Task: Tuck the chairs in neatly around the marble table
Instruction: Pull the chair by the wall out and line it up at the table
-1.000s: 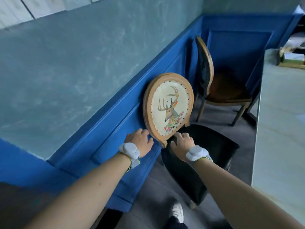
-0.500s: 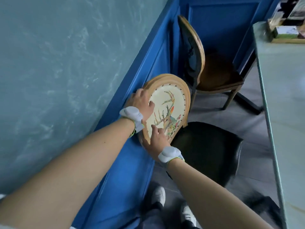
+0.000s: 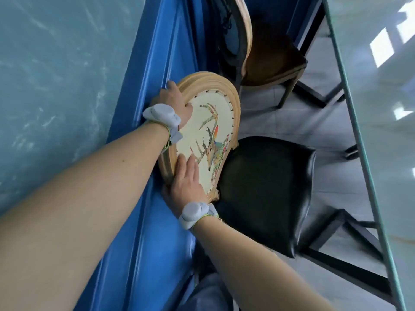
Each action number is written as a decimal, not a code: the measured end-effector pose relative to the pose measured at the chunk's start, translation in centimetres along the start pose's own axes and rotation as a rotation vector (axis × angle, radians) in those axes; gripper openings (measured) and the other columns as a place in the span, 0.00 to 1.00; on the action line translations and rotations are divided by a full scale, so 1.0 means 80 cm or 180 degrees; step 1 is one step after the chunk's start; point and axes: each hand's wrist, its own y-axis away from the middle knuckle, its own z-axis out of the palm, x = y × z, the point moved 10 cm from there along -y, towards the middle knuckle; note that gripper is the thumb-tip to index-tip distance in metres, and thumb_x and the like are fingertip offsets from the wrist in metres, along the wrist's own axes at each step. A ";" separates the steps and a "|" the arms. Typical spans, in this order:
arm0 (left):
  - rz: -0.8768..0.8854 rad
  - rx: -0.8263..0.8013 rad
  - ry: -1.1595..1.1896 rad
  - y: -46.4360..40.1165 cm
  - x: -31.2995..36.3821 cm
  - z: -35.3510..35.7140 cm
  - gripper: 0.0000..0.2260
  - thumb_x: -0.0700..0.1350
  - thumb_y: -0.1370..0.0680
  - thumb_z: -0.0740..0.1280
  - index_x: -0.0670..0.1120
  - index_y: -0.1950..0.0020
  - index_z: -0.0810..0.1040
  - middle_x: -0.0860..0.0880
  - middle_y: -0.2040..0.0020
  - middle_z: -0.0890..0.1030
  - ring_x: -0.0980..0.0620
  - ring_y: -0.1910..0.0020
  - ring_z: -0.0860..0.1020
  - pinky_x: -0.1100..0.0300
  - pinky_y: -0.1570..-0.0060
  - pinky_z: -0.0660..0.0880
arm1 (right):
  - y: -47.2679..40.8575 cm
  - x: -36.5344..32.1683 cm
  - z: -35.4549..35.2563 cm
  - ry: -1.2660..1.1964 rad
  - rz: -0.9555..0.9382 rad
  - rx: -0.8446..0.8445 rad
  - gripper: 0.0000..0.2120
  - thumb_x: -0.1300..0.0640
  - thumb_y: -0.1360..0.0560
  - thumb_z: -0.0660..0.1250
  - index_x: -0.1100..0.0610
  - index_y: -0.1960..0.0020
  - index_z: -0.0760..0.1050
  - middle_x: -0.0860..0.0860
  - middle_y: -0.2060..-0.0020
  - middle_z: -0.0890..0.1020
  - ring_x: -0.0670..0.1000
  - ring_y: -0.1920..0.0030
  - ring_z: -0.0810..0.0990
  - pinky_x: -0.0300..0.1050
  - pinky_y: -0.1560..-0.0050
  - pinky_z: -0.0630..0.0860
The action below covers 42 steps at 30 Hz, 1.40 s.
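The oval deer-printed backrest [image 3: 211,135] of the black-seated chair [image 3: 267,194] is gripped at its upper rim by the left hand [image 3: 174,102] and at its lower edge by the right hand [image 3: 187,178], between the blue wall panelling [image 3: 143,198] and the desk [image 3: 381,108].

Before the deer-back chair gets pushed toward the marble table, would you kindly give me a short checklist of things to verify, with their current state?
1. Left hand grips the upper rim of the deer chair back: ok.
2. Right hand holds the lower rim: ok, though it lies fairly flat.
3. Floor between the black seat and the marble table free of loose items: ok.
4. Table's dark base bars clear of the chair's legs: cannot tell, legs hidden.
5. Chair already tucked under the table: not ok, a gap remains.
6. Second chair out of the way: ok, it stands apart.
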 end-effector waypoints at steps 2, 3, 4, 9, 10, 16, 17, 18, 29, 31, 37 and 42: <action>0.0007 0.0044 -0.0098 -0.013 0.003 0.004 0.28 0.58 0.26 0.66 0.39 0.38 0.67 0.36 0.42 0.78 0.34 0.48 0.79 0.48 0.61 0.68 | -0.003 0.002 0.004 -0.0037 0.0059 -0.0115 0.38 0.53 0.22 0.61 0.55 0.22 0.41 0.58 0.21 0.43 0.60 0.21 0.43 0.62 0.38 0.73; 0.0054 0.0010 -0.0143 -0.020 0.010 0.005 0.29 0.59 0.27 0.66 0.38 0.38 0.68 0.36 0.44 0.78 0.34 0.49 0.79 0.49 0.62 0.68 | -0.005 0.004 0.004 -0.0054 0.0108 -0.0138 0.38 0.53 0.22 0.61 0.56 0.22 0.40 0.58 0.21 0.42 0.60 0.21 0.42 0.62 0.37 0.73; 0.0072 -0.0040 -0.0179 -0.024 0.014 0.005 0.30 0.60 0.28 0.65 0.38 0.38 0.68 0.35 0.44 0.79 0.34 0.49 0.79 0.49 0.63 0.68 | -0.005 0.004 0.003 -0.0038 0.0152 -0.0161 0.38 0.54 0.21 0.61 0.56 0.22 0.40 0.58 0.21 0.41 0.60 0.21 0.42 0.62 0.38 0.73; 0.0000 -0.0217 -0.0055 -0.029 0.018 0.006 0.26 0.59 0.29 0.68 0.37 0.46 0.72 0.37 0.52 0.79 0.36 0.55 0.78 0.52 0.64 0.67 | 0.000 0.010 0.004 -0.0035 0.0250 -0.0243 0.37 0.56 0.21 0.60 0.54 0.22 0.40 0.58 0.21 0.41 0.61 0.21 0.41 0.65 0.38 0.73; 0.0018 -0.0269 0.0032 -0.027 0.020 0.006 0.22 0.58 0.29 0.68 0.38 0.54 0.72 0.40 0.58 0.78 0.39 0.61 0.77 0.54 0.66 0.66 | 0.003 0.010 0.001 -0.0021 0.0235 -0.0235 0.37 0.56 0.21 0.60 0.54 0.22 0.41 0.58 0.21 0.41 0.61 0.21 0.42 0.65 0.39 0.73; -0.0016 -0.0645 0.0396 -0.007 0.039 0.009 0.22 0.60 0.27 0.63 0.42 0.65 0.68 0.43 0.63 0.74 0.43 0.64 0.72 0.51 0.58 0.70 | 0.031 0.029 -0.023 0.0071 0.0072 -0.0229 0.37 0.57 0.23 0.63 0.56 0.22 0.45 0.59 0.21 0.46 0.62 0.22 0.47 0.65 0.41 0.74; 0.0003 -0.0702 0.0367 0.000 0.045 0.011 0.23 0.61 0.26 0.62 0.41 0.65 0.69 0.41 0.61 0.74 0.43 0.64 0.72 0.51 0.58 0.70 | 0.040 0.036 -0.028 0.0117 0.0043 -0.0250 0.37 0.57 0.23 0.63 0.56 0.22 0.45 0.59 0.21 0.46 0.62 0.22 0.47 0.65 0.40 0.73; 0.0021 -0.0776 0.0301 0.006 0.051 0.012 0.23 0.61 0.26 0.61 0.41 0.64 0.70 0.41 0.60 0.75 0.42 0.65 0.72 0.52 0.59 0.70 | 0.047 0.040 -0.033 0.0152 0.0007 -0.0272 0.37 0.57 0.23 0.64 0.57 0.22 0.45 0.59 0.21 0.47 0.62 0.22 0.48 0.65 0.38 0.72; 0.0109 -0.0955 0.0752 0.073 0.133 0.024 0.16 0.50 0.24 0.61 0.37 0.49 0.74 0.38 0.52 0.78 0.36 0.52 0.76 0.52 0.57 0.68 | 0.121 0.138 -0.108 0.0395 -0.0373 -0.0496 0.44 0.54 0.28 0.72 0.56 0.23 0.48 0.60 0.22 0.53 0.59 0.23 0.55 0.60 0.32 0.70; -0.0009 -0.0996 0.0961 0.085 0.146 0.031 0.19 0.49 0.24 0.61 0.35 0.42 0.75 0.36 0.44 0.79 0.34 0.45 0.77 0.49 0.50 0.71 | 0.135 0.158 -0.127 0.0343 -0.0313 -0.0426 0.42 0.54 0.28 0.70 0.55 0.23 0.49 0.58 0.21 0.54 0.57 0.22 0.56 0.56 0.30 0.68; -0.0293 -0.1082 0.1320 0.124 0.182 0.047 0.22 0.47 0.23 0.61 0.35 0.34 0.69 0.34 0.36 0.75 0.33 0.38 0.73 0.47 0.39 0.70 | 0.170 0.219 -0.159 0.0246 -0.0011 -0.0243 0.42 0.57 0.33 0.68 0.46 0.25 0.51 0.48 0.21 0.57 0.52 0.27 0.66 0.40 0.38 0.72; -0.0359 -0.1067 0.1588 0.145 0.220 0.047 0.22 0.47 0.23 0.61 0.35 0.34 0.68 0.34 0.34 0.74 0.33 0.36 0.72 0.48 0.39 0.69 | 0.185 0.255 -0.189 0.0084 0.0350 -0.0121 0.39 0.55 0.36 0.64 0.37 0.30 0.51 0.40 0.26 0.64 0.49 0.44 0.79 0.43 0.49 0.75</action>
